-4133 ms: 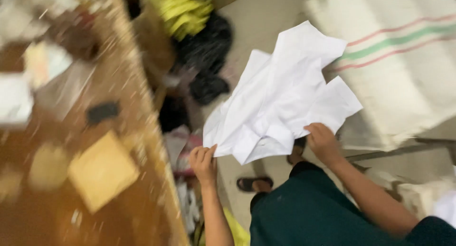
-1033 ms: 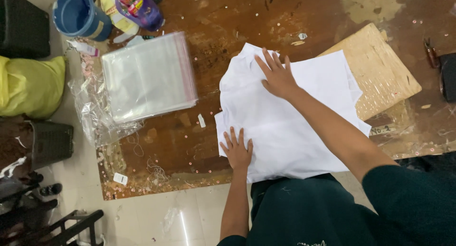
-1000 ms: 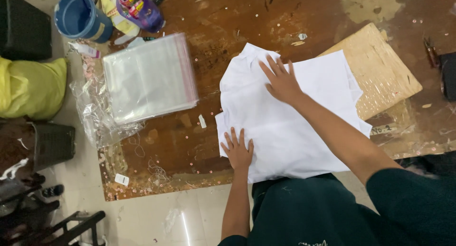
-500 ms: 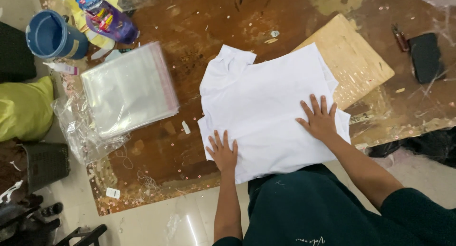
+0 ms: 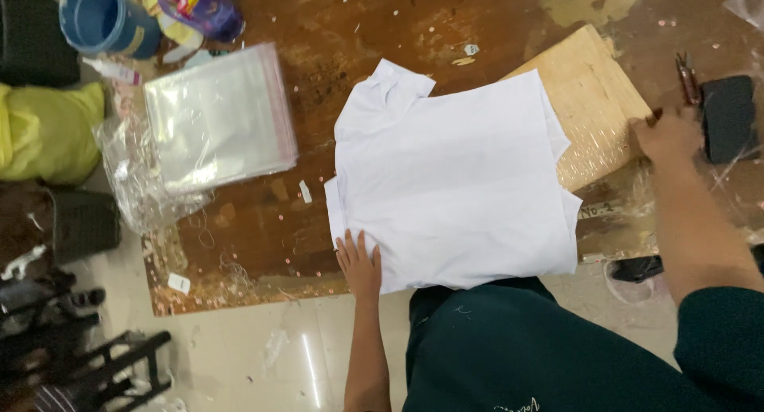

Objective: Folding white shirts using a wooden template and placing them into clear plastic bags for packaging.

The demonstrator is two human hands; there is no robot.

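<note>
clutter fills the far left: a blue tub [image 5: 102,16] cut off by the top edge, a purple packet [image 5: 200,5] beside it, and a yellow-green bag [image 5: 49,130] at the table's left end. a stack of clear plastic bags [image 5: 216,118] lies on the worn brown table [image 5: 334,54], well left of the white t-shirt [image 5: 454,181], which is spread flat near the table's near edge, one sleeve pointing far. the left hand [image 5: 360,262] rests open and flat, fingers spread, on the shirt's near left corner, gripping nothing. a pale wooden board [image 5: 597,102] lies partly hidden under the shirt's right side. the right hand [image 5: 667,135] sits at the board's right corner; whether it grips the board i cannot tell. a dark pouch [image 5: 728,118] lies just beyond it.
</note>
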